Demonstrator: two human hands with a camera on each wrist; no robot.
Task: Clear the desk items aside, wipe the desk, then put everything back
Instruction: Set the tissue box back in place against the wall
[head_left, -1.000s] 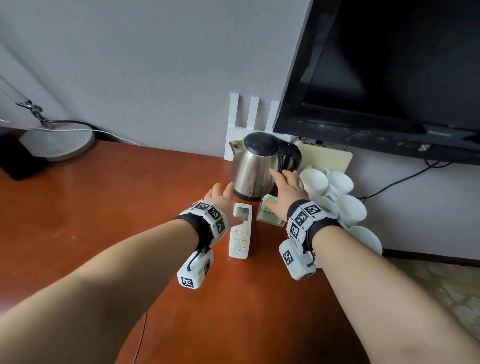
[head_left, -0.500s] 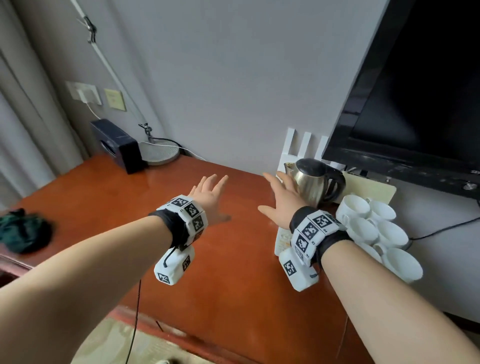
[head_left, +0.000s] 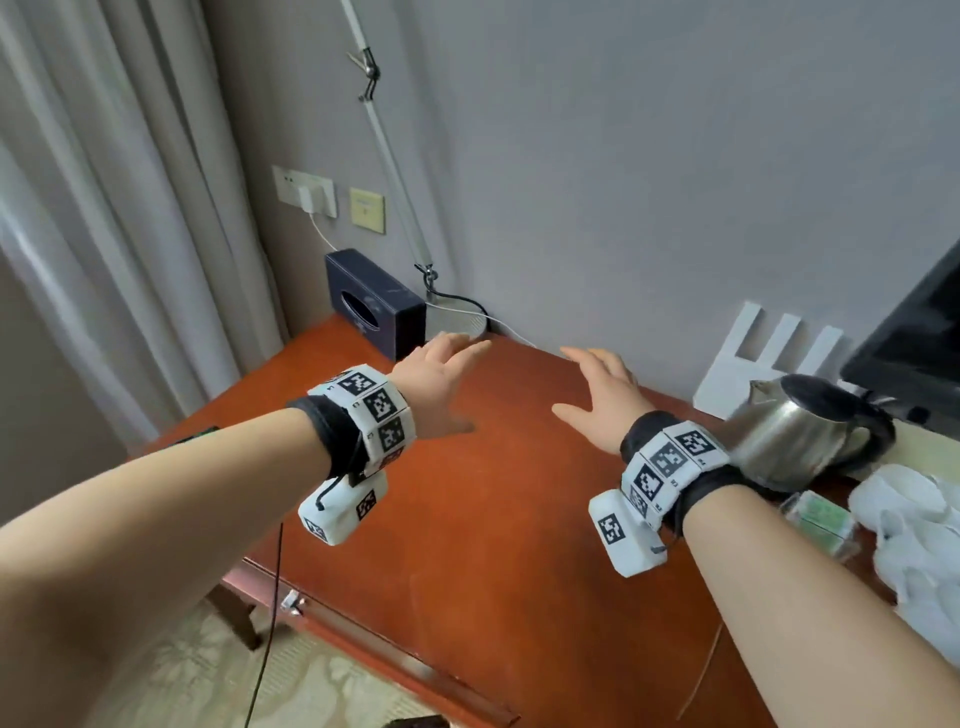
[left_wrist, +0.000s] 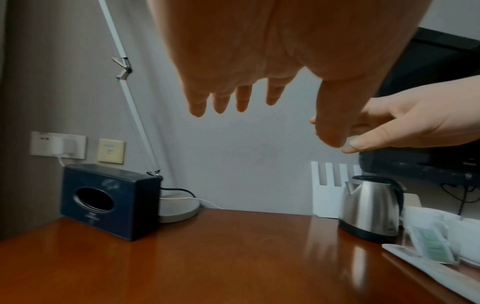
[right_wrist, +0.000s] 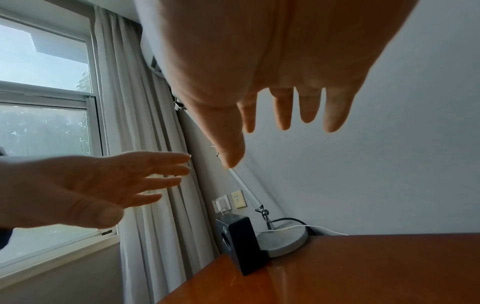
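Observation:
Both hands hover empty above the red-brown desk (head_left: 498, 519), fingers straight and spread. My left hand (head_left: 441, 379) (left_wrist: 249, 102) reaches toward the dark blue tissue box (head_left: 374, 304) (left_wrist: 109, 202) (right_wrist: 239, 240) at the desk's back left corner. My right hand (head_left: 597, 395) (right_wrist: 280, 127) is over the desk's middle, left of the steel kettle (head_left: 800, 441) (left_wrist: 371, 209). White cups (head_left: 914, 535) and a clear holder with green packets (head_left: 821, 519) (left_wrist: 431, 244) sit at the right.
A lamp's round grey base (head_left: 462, 322) (left_wrist: 179, 209) and slanted white arm (head_left: 384, 145) stand behind the tissue box. A white router (head_left: 769, 353) leans at the wall; a black TV (head_left: 914, 343) hangs right. Curtains (head_left: 104, 208) are left; a cable (head_left: 270, 623) hangs off the front edge.
Both hands left the kettle and remote and swung left across the desk, open and empty. My view turned left, bringing the tissue box and curtains into sight.

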